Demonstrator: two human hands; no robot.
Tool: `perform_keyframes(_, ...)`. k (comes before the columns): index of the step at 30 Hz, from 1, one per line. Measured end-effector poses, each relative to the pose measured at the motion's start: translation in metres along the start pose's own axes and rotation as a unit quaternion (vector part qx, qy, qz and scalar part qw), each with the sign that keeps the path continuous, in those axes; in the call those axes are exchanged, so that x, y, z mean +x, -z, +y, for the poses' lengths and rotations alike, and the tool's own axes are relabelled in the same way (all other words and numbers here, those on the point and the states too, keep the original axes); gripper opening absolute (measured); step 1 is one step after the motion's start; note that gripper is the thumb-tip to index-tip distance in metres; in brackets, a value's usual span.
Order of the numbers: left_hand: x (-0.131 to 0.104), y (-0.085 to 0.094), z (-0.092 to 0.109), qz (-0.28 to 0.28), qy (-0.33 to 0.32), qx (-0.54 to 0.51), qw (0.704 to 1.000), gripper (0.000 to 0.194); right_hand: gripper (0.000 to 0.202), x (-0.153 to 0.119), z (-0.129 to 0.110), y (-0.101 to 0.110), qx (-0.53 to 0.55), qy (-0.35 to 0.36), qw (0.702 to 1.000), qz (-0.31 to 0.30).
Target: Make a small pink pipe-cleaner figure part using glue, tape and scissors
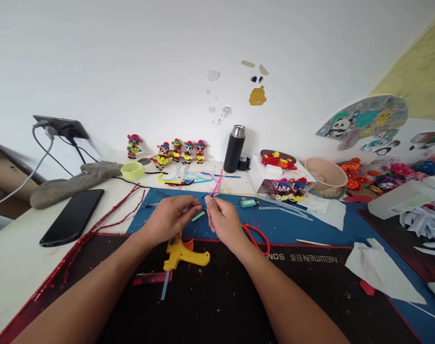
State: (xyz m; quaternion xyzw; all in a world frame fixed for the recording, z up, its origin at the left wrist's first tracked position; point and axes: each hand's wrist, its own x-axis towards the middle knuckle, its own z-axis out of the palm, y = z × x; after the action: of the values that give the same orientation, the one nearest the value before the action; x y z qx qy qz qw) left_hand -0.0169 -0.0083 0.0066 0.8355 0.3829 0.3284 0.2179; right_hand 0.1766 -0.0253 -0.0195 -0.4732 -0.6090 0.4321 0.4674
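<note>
My left hand [173, 216] is closed in a pinch above the blue mat, its fingertips close to those of my right hand. What it pinches is too small to make out. My right hand [224, 220] is closed too, with thin pink strands [217, 184] rising from about its fingertips; whether it grips them I cannot tell. Just below my left hand lies a yellow glue gun [189, 256] with a clear glue stick [165, 285] sticking out of its rear. A small green piece [198, 216] shows between the hands. Red-handled scissors [256, 236] lie partly behind my right wrist.
Several small figures [176, 150] and a black flask [234, 149] stand by the wall. At left are a phone [72, 217] and red tinsel stems [113, 210]. A white box [256, 179], a pink bowl [326, 173] and white paper [380, 267] are at right.
</note>
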Motion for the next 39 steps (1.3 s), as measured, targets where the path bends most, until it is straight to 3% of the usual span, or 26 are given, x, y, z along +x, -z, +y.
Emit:
perform_keyframes(8,0.0,0.001,0.006,-0.008,0.024,-0.04,0.999,0.034,0.066,0.0,0.002,-0.001,0.02,0.0,1.0,0.002)
perform_keyframes(13,0.001,-0.001,-0.003,0.029,0.06,-0.051,0.996,0.035,0.067,0.001,0.001,-0.001,0.022,0.001,1.0,0.001)
perform_keyframes(31,0.0,0.004,0.001,0.008,0.007,0.003,1.0,0.027,0.065,0.0,-0.001,0.0,0.015,0.001,1.0,-0.001)
perform_keyframes(39,-0.001,0.003,0.002,-0.003,0.018,-0.012,1.0,0.03,0.064,0.0,0.002,-0.001,0.016,0.0,1.0,0.001)
